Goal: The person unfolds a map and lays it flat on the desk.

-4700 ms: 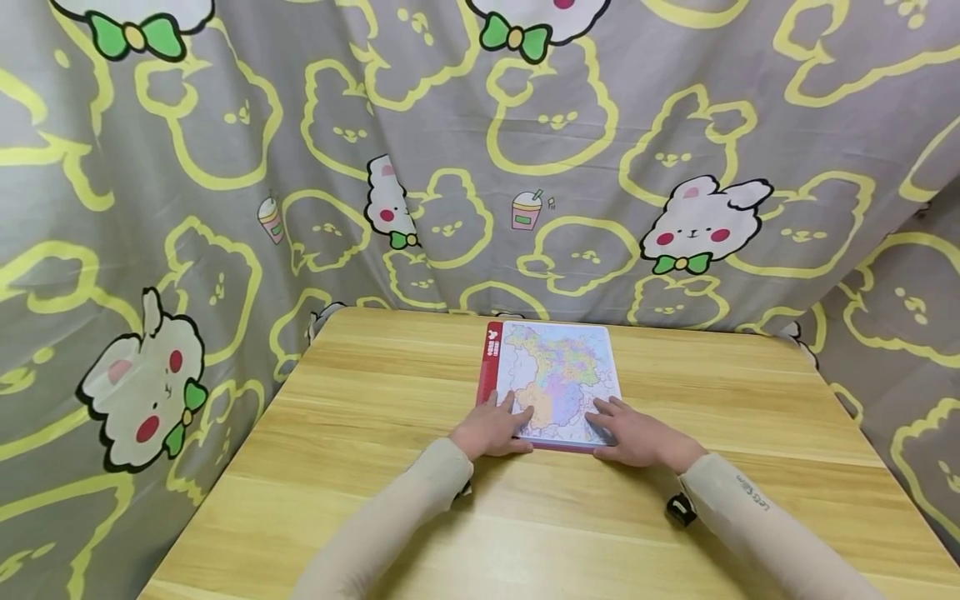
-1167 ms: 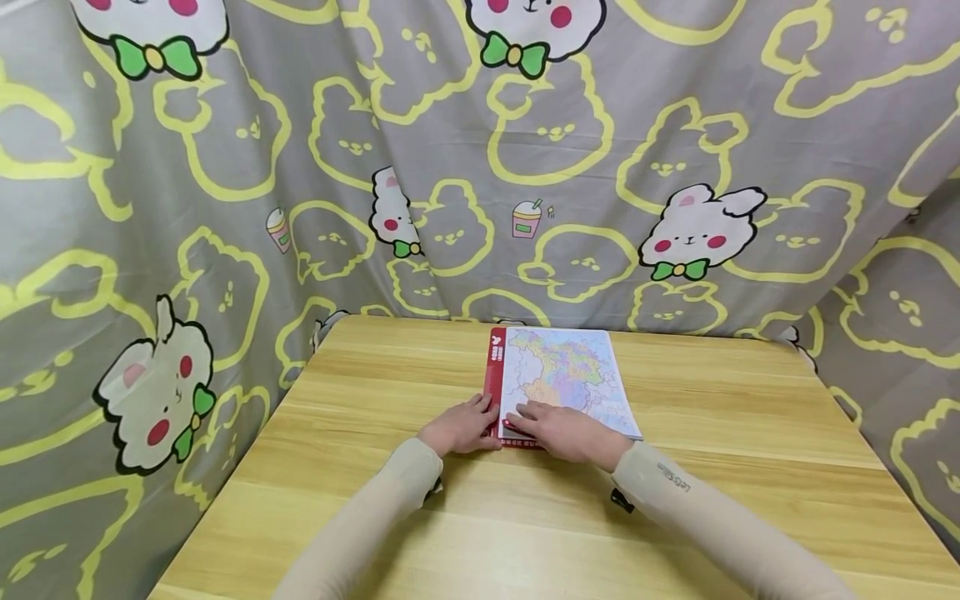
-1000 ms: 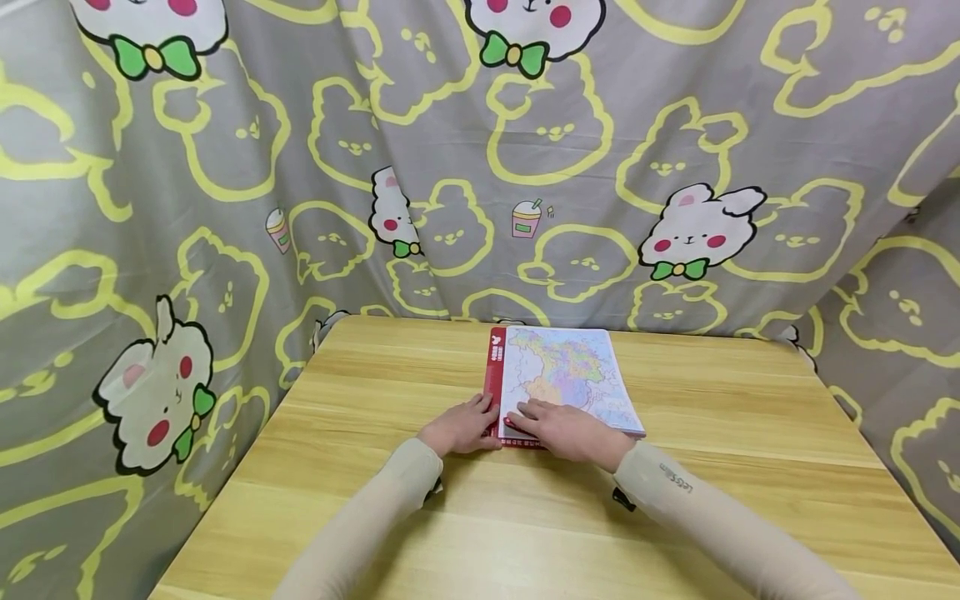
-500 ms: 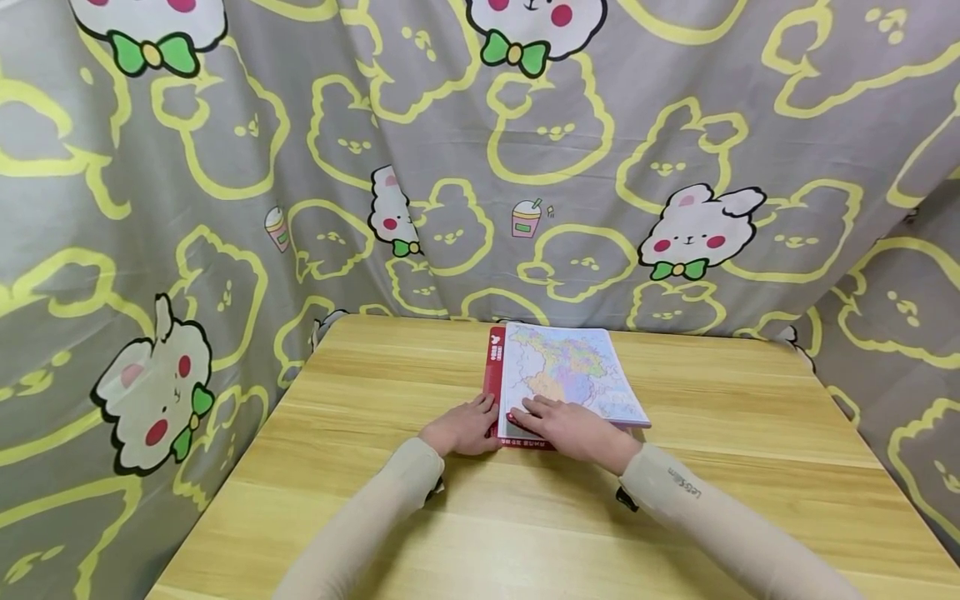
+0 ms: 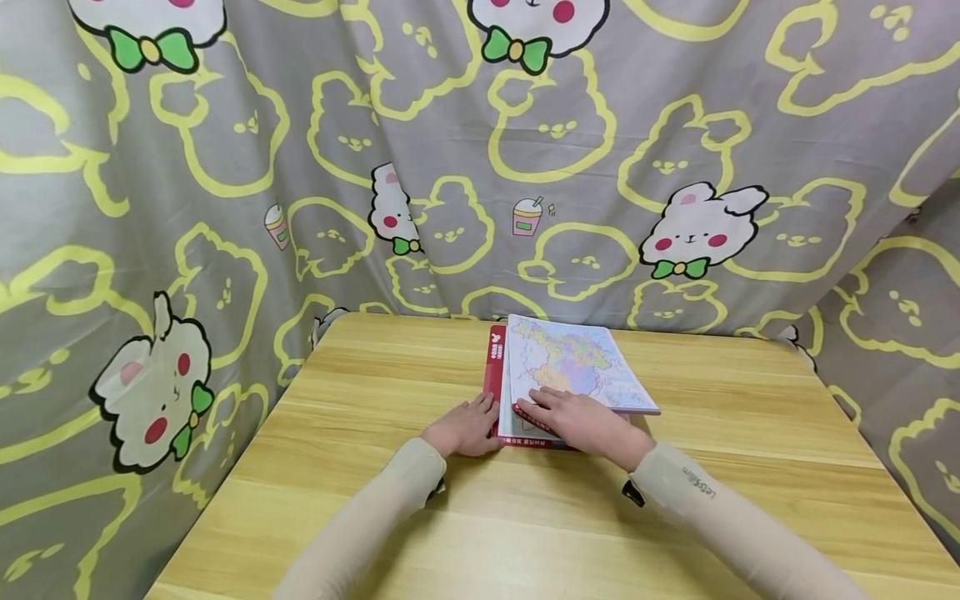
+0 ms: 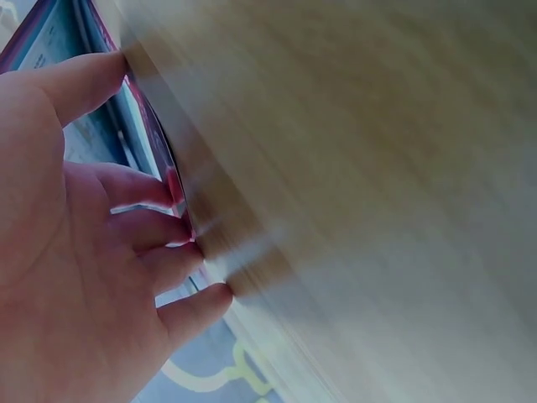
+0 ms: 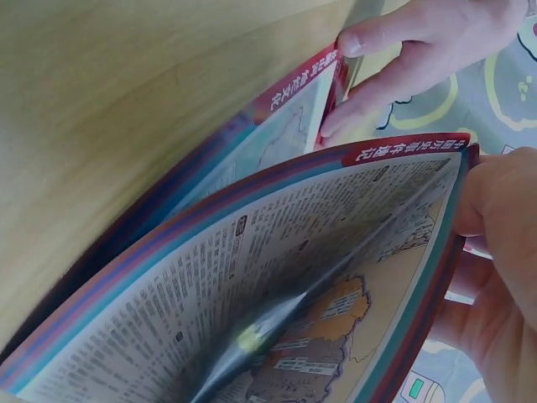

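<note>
A light wooden tabletop (image 5: 360,467) sits before a grey bunny-print curtain (image 5: 225,167), with the map book (image 5: 577,358) lying at its middle. The left hand (image 5: 465,429) presses flat with straight fingers on the red left edge, while the right hand (image 5: 577,421) pinches the lifted cover.

Bare wood was seen across the bench (image 5: 750,417) left and right of the map book (image 5: 570,367) and along the near edge. Passage behind and to both sides was closed by the rabbit-print curtain (image 5: 450,167). The book's middle was blocked by its lifted cover, the near edge by both hands.
</note>
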A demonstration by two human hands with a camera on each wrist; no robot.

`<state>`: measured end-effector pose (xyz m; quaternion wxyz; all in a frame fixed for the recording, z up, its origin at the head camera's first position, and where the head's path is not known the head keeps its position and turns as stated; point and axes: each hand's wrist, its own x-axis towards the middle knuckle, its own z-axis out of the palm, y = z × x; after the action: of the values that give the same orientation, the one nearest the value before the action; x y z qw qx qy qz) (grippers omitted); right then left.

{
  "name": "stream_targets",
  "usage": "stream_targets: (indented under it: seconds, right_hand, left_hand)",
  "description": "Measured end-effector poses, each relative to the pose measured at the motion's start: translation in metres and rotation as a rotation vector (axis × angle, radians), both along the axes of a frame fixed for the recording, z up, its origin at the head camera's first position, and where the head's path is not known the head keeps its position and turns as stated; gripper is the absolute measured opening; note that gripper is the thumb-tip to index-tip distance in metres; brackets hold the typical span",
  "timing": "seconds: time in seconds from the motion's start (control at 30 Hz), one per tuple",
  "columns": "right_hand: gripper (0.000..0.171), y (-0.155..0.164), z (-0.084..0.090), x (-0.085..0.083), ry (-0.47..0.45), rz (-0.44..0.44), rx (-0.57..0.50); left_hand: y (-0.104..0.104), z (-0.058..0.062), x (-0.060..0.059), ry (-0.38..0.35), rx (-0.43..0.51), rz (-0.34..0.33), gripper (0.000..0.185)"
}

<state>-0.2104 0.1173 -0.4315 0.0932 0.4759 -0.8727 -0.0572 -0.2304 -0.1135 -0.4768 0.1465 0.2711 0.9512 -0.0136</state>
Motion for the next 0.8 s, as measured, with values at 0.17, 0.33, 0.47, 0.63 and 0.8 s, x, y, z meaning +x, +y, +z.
stream_targets:
  seconds: [0.17,0.33,0.47,0.63,0.8]
  right_hand:
    - [0.046,0.003,0.004,0.0,-0.009,-0.008,-0.011]
    - [0.048,0.007,0.008,0.001,0.01,-0.01,-0.008]
    - [0.047,0.009,0.012,0.001,0.012,-0.013,-0.023]
    - [0.047,0.011,0.015,0.002,-0.01,-0.023,-0.035]
    - [0.049,0.015,0.018,0.003,0.001,-0.022,-0.042]
  left_hand:
    - [0.001,-0.001,0.0,0.008,-0.016,0.009,0.074]
    - [0.004,-0.002,0.0,0.019,-0.036,0.009,0.076]
    - [0.006,-0.003,0.001,0.009,-0.036,0.023,0.074]
    - [0.006,-0.004,0.001,0.003,-0.046,0.032,0.073]
    - [0.006,-0.004,0.001,0.013,-0.049,0.033,0.074]
